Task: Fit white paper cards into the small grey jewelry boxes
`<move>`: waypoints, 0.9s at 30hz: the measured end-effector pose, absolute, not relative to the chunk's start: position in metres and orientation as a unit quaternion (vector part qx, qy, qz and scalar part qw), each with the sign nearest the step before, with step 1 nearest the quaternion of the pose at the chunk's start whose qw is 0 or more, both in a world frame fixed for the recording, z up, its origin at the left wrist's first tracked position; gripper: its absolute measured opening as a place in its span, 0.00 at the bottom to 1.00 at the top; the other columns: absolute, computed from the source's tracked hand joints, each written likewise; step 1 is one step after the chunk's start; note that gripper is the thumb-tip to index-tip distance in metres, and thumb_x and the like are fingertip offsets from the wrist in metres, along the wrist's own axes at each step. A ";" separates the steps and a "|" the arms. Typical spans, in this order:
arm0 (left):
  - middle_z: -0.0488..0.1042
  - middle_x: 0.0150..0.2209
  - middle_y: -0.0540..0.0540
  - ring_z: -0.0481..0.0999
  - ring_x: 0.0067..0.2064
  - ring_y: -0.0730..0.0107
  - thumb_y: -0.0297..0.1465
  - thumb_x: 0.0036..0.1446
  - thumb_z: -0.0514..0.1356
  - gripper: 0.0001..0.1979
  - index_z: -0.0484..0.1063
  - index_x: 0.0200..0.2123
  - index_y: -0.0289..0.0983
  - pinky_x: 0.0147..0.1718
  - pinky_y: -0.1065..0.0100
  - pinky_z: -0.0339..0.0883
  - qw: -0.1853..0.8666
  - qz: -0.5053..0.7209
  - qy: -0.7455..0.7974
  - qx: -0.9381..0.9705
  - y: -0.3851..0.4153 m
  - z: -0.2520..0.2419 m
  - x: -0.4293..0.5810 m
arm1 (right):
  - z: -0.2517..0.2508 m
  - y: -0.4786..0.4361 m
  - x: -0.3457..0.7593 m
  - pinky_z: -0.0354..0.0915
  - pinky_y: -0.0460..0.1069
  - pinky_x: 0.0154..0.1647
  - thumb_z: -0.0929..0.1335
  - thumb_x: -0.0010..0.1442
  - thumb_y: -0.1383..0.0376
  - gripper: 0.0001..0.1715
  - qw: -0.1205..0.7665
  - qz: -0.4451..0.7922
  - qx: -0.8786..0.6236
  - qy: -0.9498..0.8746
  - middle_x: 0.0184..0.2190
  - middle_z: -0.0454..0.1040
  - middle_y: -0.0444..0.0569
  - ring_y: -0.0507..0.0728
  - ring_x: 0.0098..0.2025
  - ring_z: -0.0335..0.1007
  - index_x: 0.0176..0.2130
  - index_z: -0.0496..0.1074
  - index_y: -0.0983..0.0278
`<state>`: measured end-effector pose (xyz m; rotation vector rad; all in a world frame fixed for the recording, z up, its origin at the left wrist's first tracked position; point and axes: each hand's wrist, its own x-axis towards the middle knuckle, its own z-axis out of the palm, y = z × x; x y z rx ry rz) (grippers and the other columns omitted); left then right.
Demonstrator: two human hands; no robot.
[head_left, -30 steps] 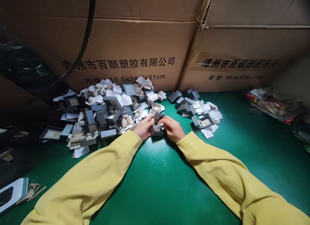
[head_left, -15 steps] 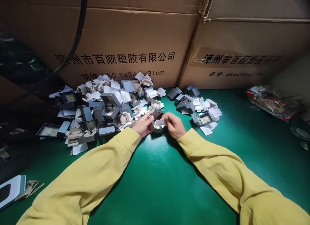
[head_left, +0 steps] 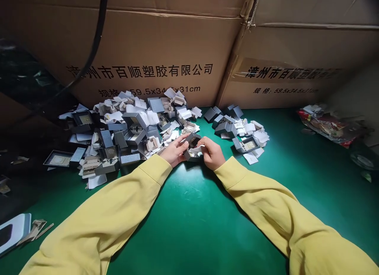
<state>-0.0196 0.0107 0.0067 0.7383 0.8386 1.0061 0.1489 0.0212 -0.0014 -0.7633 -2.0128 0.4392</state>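
Note:
My left hand [head_left: 175, 152] is closed on the left side of a small dark grey hinged gift box [head_left: 192, 157], whose lid stands up. From the right, my right hand [head_left: 212, 152] pinches a white paper piece [head_left: 196, 149] at the box's opening. Part of that paper lies inside the box, over its contents. Left of my hands is a heap of similar grey boxes [head_left: 107, 139], some opened, mixed with folded white paper inserts [head_left: 151, 117]. To the right sits a smaller group of grey boxes [head_left: 226, 127] with more papers [head_left: 260, 133].
Large cardboard cartons [head_left: 154, 42] stand along the back of the green table [head_left: 189, 223]. A black cable [head_left: 99, 30] hangs at upper left. A red plastic bag [head_left: 328, 127] lies at far right. At lower left are a white-framed device [head_left: 17, 231] and cardboard scraps [head_left: 36, 229].
My right hand has shifted slightly, and the white paper now sits lower at the box opening, showing less of itself. My left hand keeps its hold on the box.

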 end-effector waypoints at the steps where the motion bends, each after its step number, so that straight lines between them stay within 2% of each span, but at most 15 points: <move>1: 0.72 0.34 0.48 0.70 0.29 0.74 0.34 0.41 0.68 0.29 0.66 0.50 0.42 0.27 0.71 0.67 0.733 0.458 0.378 0.332 0.011 0.007 -0.020 | 0.000 0.020 0.149 0.59 0.45 0.30 0.57 0.54 0.73 0.09 0.465 0.178 -0.317 -0.807 0.27 0.64 0.45 0.51 0.28 0.60 0.30 0.61 0.61; 8: 0.73 0.36 0.48 0.71 0.30 0.75 0.32 0.43 0.67 0.28 0.66 0.50 0.43 0.28 0.71 0.68 0.739 0.466 0.367 0.319 0.012 0.007 -0.020 | -0.003 0.021 0.145 0.60 0.46 0.30 0.57 0.51 0.74 0.10 0.433 0.165 -0.349 -0.815 0.27 0.67 0.46 0.53 0.29 0.62 0.30 0.62 0.62; 14: 0.72 0.36 0.48 0.71 0.31 0.74 0.32 0.44 0.66 0.27 0.66 0.50 0.43 0.32 0.69 0.69 0.736 0.466 0.359 0.334 0.013 0.005 -0.021 | -0.008 0.023 0.142 0.61 0.46 0.32 0.58 0.54 0.72 0.12 0.407 0.139 -0.358 -0.828 0.33 0.71 0.47 0.53 0.33 0.66 0.36 0.64 0.60; 18: 0.72 0.34 0.49 0.71 0.31 0.74 0.33 0.45 0.66 0.25 0.66 0.49 0.43 0.32 0.69 0.69 0.738 0.462 0.355 0.342 0.014 0.002 -0.022 | -0.012 0.025 0.142 0.64 0.46 0.35 0.58 0.59 0.68 0.12 0.424 0.140 -0.358 -0.820 0.38 0.72 0.48 0.53 0.35 0.69 0.43 0.64 0.60; 22: 0.71 0.35 0.50 0.71 0.32 0.74 0.33 0.45 0.65 0.25 0.66 0.49 0.44 0.33 0.68 0.69 0.732 0.461 0.356 0.353 0.013 0.003 -0.021 | -0.012 0.026 0.141 0.64 0.46 0.33 0.59 0.61 0.65 0.09 0.435 0.111 -0.364 -0.816 0.35 0.73 0.47 0.52 0.33 0.70 0.41 0.65 0.59; 27: 0.72 0.36 0.48 0.71 0.32 0.74 0.35 0.45 0.66 0.27 0.65 0.50 0.43 0.29 0.71 0.68 0.707 0.489 0.368 0.354 0.010 0.007 -0.019 | -0.001 0.017 0.141 0.66 0.46 0.32 0.61 0.60 0.65 0.10 0.530 0.059 -0.363 -0.764 0.40 0.73 0.51 0.52 0.34 0.70 0.42 0.66 0.60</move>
